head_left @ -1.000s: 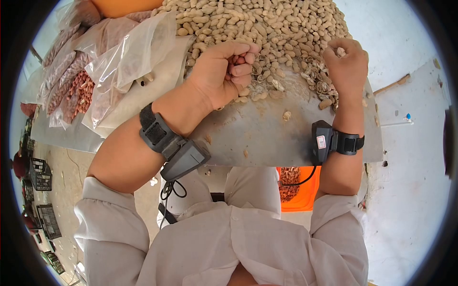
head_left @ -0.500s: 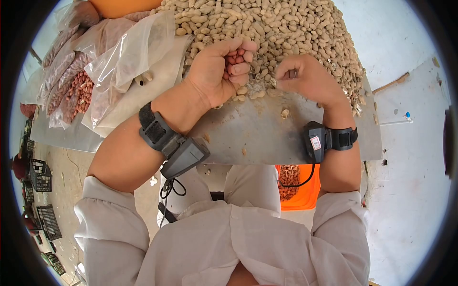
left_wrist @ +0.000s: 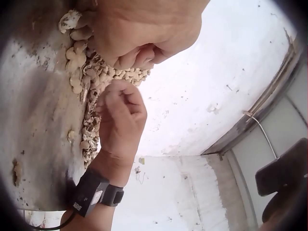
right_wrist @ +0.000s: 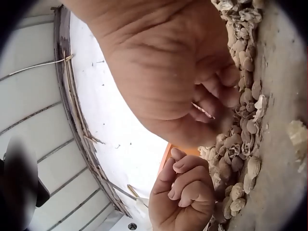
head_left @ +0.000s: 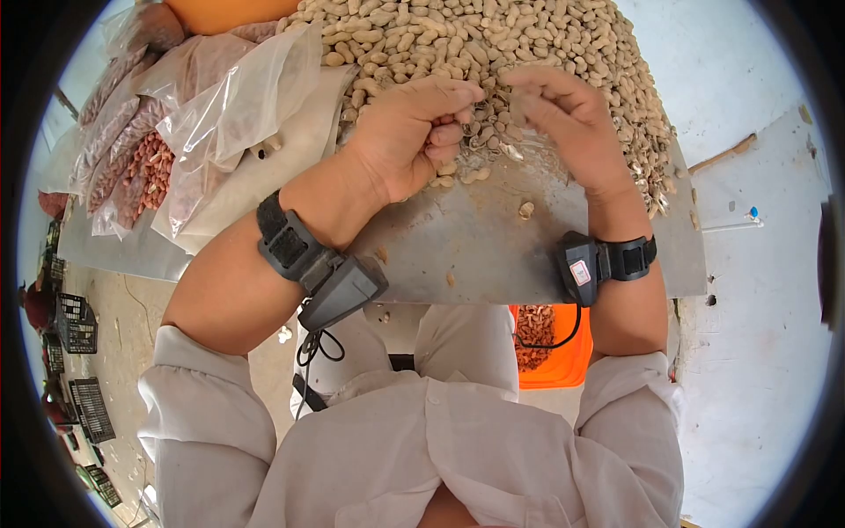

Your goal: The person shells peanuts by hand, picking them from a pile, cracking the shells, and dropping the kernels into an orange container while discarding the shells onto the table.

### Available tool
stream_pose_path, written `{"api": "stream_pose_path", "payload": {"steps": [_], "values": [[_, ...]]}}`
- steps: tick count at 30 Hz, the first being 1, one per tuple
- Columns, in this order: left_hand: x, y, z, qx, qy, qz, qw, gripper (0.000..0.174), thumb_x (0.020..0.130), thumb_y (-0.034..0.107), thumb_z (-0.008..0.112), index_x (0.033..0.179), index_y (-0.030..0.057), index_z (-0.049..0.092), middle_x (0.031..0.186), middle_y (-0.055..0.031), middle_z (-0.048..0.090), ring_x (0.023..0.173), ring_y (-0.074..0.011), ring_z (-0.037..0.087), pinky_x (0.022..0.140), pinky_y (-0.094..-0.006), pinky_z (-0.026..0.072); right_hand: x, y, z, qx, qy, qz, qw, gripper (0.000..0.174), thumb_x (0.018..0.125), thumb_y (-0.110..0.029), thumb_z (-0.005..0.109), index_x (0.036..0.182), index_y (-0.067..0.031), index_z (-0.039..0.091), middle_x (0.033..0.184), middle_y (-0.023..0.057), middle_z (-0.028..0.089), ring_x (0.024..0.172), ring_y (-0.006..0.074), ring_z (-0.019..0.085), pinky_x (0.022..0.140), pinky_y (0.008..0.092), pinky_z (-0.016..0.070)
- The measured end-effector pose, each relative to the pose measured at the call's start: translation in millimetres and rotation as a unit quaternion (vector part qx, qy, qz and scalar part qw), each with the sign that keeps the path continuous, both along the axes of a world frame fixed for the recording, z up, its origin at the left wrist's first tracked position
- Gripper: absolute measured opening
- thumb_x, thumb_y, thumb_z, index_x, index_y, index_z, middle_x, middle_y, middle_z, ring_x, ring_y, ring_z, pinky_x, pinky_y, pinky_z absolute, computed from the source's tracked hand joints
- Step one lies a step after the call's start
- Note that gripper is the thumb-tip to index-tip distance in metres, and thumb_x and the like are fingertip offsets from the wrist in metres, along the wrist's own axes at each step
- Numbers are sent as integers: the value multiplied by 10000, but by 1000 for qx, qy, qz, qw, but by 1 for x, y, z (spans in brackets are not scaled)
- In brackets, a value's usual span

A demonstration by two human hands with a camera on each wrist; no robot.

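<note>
My left hand point(head_left: 400, 141) is held palm up over the near edge of the peanut pile point(head_left: 528, 44), its fingers curled round red peanut kernels that the fingers now mostly hide. In the right wrist view its fingers point(right_wrist: 190, 180) are bent inward. My right hand point(head_left: 576, 128) is just right of it, thumb and forefinger reaching toward the left fingertips across a small gap. A thin pale sliver point(right_wrist: 203, 110) shows among the right hand's bent fingers; I cannot tell whether they grip it. Peanuts and broken shells point(right_wrist: 236, 149) lie below the right hand.
Clear plastic bags of red kernels point(head_left: 150, 176) lie on the table's left side. The bare metal tabletop point(head_left: 475, 255) runs along the front. An orange bin point(head_left: 572, 352) with reddish contents stands below the table's edge. Black crates point(head_left: 91, 409) are on the floor at left.
My right hand has come left from the pile's right side to near the left hand, then moved up slightly, its fingers spreading. The left hand has closed further, hiding the kernels seen in its palm.
</note>
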State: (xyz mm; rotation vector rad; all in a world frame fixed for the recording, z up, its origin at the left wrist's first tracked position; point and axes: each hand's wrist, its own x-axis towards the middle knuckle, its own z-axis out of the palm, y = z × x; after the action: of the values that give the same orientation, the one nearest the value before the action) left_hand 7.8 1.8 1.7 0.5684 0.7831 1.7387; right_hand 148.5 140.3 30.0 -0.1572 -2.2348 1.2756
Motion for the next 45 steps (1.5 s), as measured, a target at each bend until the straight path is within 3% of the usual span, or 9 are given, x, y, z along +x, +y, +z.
{"api": "stream_pose_path", "payload": {"steps": [4,10,16,19,25,31,36,40,45], "values": [[7,-2,0,-4,50,-19,999,128,849,93,592,956,24,604,667,39,463,504,-39,337,416,-172,254,-4,-2,-4,-96,103,30,990,136,812,4,587,945,-19,604,878,34,626,766,77,561,692,201,458],[8,-1,-1,3,54,11,998,161,856,105,597,991,18,609,674,48,470,517,-32,350,430,-170,275,-9,-1,-12,-54,101,88,989,101,779,31,614,872,-8,614,999,81,609,801,87,565,722,216,475],[12,1,-3,27,98,48,994,191,853,105,602,1014,3,604,686,43,493,521,-37,369,430,-177,286,-7,-7,-7,11,100,38,994,102,771,5,637,872,1,623,956,70,626,818,74,565,707,216,477],[15,0,1,31,127,90,987,186,852,95,600,1007,-7,604,668,44,497,515,-36,371,435,-175,288,-9,-16,-8,-34,107,-8,994,133,770,-8,641,903,0,634,871,56,644,777,64,570,679,209,476],[10,2,-6,48,328,156,930,160,845,73,595,984,-4,610,632,65,479,519,-17,374,450,-167,292,-7,-18,-6,-30,26,-27,999,117,784,-61,634,886,-7,652,732,28,639,643,67,560,572,210,462],[8,3,-12,27,386,165,907,132,852,71,571,954,-2,613,647,67,487,528,-7,367,455,-163,288,-10,-19,-17,96,13,-89,991,120,759,-109,662,792,5,647,659,28,601,587,65,539,511,203,420],[13,3,-9,30,262,145,954,144,858,74,566,974,-7,592,671,43,516,512,-15,362,448,-170,284,-12,-20,-16,-143,26,-30,989,105,799,-103,628,809,1,629,673,40,612,587,96,562,527,206,426],[12,2,-8,53,196,122,972,172,857,75,572,1008,-8,574,683,28,529,502,-29,370,447,-176,285,-18,-17,-21,-336,79,57,937,117,839,-105,602,868,8,612,715,64,625,624,133,605,547,217,455],[12,2,-6,56,197,123,971,198,852,67,577,1036,-5,582,663,42,500,502,-35,361,451,-181,287,-19,-17,-20,-394,94,75,911,126,843,-84,595,907,24,607,774,95,639,669,166,634,583,239,497]]}}
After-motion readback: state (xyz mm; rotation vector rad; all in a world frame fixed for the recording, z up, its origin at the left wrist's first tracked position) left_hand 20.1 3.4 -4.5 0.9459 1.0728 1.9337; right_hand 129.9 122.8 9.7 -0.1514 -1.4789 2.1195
